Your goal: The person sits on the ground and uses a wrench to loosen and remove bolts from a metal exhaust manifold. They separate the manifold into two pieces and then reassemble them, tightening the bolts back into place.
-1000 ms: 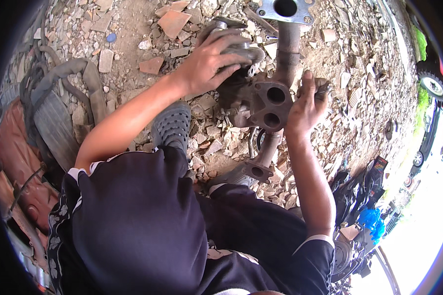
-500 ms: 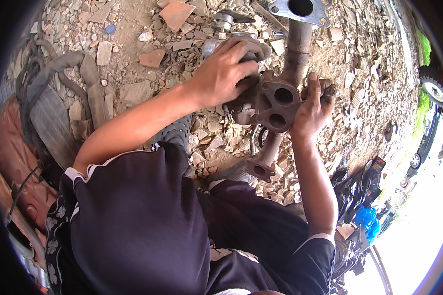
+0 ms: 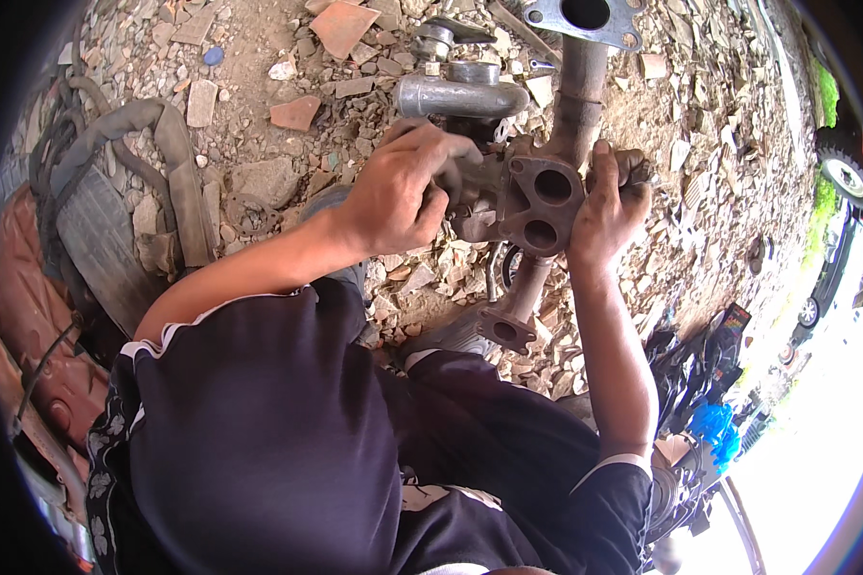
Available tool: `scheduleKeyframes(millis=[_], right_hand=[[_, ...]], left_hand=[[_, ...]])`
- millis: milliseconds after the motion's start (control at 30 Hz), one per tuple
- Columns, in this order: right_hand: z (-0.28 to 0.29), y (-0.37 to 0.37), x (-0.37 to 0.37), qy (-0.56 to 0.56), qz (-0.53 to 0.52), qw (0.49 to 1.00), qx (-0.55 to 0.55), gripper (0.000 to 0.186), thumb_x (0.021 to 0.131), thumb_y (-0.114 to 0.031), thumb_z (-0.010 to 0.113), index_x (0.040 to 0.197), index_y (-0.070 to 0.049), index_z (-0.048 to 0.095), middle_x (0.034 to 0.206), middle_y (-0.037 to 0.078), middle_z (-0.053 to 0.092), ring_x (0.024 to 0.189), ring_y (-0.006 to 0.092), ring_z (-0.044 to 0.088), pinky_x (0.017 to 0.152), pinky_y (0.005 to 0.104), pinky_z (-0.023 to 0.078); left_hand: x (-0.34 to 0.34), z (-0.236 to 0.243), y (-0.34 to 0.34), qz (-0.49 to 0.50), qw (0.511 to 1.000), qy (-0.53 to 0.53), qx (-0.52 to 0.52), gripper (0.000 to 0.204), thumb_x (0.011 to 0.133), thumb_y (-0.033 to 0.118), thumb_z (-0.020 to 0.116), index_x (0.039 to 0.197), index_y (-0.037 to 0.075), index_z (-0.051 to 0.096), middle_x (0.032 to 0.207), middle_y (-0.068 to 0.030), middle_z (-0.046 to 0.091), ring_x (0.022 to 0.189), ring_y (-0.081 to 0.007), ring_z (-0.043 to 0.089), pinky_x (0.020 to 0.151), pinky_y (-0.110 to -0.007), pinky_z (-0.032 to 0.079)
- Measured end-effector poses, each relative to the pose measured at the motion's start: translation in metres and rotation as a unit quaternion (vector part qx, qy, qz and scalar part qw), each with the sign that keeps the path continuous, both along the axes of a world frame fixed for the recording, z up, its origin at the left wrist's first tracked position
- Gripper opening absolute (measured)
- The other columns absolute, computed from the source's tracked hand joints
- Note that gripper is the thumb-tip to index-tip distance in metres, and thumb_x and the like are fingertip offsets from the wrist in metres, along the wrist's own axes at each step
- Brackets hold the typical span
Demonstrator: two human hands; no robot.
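A rusty brown exhaust manifold [image 3: 570,115] stretches away from me over the stony ground, with two round ports in its middle flange and a plate flange at the far end. Joined to its left side is a turbocharger with a grey metal housing [image 3: 455,98]. My left hand [image 3: 403,187] is beside the turbocharger's near part, fingers curled in, their tips partly hidden. Whatever they pinch is too small to make out. On the manifold's right side my right hand [image 3: 609,211] is closed against the middle flange, thumb up, fingers bent behind it.
Broken tiles [image 3: 343,29] and stones cover the ground. Black hoses [image 3: 168,144] lie at the left next to a rust-red metal part [image 3: 43,297]. At the lower right are dark parts and a blue plastic bag [image 3: 714,431]. Vehicles stand at the far right.
My left hand has come off the turbocharger's grey housing and moved nearer to me and left, uncovering it. My right hand and the manifold have hardly moved.
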State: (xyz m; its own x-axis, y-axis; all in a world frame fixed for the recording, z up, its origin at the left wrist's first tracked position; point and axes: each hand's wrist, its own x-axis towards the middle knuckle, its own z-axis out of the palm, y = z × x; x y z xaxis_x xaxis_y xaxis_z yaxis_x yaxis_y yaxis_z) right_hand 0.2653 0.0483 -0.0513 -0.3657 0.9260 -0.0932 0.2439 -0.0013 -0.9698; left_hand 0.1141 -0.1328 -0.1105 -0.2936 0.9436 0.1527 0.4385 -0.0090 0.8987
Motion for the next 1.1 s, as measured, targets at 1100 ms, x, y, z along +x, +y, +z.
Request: scheduleKeyframes(millis=[1100], right_hand=[[-0.006,0.003,0.003,-0.018,0.016,1.0,0.007,0.032,0.096,-0.003,0.066,0.076,-0.01,0.042,0.076,-0.005,0.042,0.071,0.0057,0.037,0.066,0.022,0.036]], left_hand=[[-0.011,-0.001,0.054,0.041,0.998,-0.021,0.045,0.041,0.08,0.002,0.079,0.119,0.003,0.066,0.106,-0.0145,0.075,0.093,-0.0302,0.075,0.086,-0.039,0.062]])
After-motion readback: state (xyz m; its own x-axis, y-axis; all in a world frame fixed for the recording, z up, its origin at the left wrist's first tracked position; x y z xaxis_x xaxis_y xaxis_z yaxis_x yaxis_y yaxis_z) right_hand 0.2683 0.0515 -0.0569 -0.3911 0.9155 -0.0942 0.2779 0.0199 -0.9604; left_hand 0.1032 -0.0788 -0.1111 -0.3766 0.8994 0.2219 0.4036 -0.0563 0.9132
